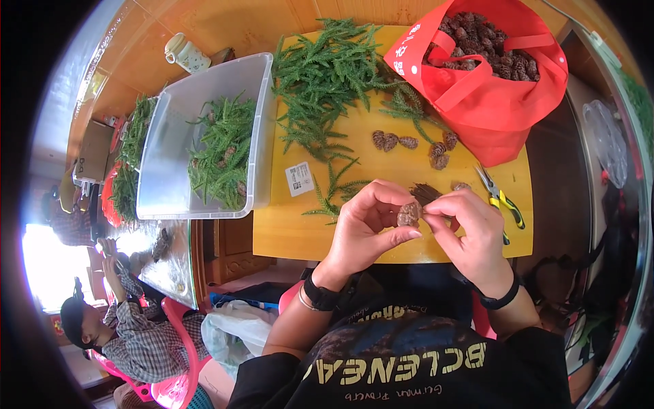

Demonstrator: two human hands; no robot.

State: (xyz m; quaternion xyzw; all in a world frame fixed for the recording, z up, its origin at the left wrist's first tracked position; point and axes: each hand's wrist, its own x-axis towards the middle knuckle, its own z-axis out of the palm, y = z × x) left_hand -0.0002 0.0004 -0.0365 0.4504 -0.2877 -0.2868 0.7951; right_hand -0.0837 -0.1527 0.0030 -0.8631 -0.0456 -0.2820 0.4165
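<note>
A small brown pine cone (409,215) is pinched between the thumb and fingers of my left hand (371,221), above the near part of the yellow table. My right hand (470,228) is closed at the cone's right side, fingertips together; whatever thin thing they may grip is too small to make out. Just beyond my hands lies a bundle of thin dark brown sticks or wires (426,193), partly hidden by my fingers. Another pine cone (461,185) shows behind my right hand. Pliers (501,198) with yellow and black handles lie to the right of it.
Green artificial pine sprigs (327,75) cover the table's far left. A red bag (477,102) full of pine cones stands far right. Loose cones (390,141) and a white label (299,178) lie between. A clear plastic bin (262,136) holds sprigs. Another person (146,334) sits at left.
</note>
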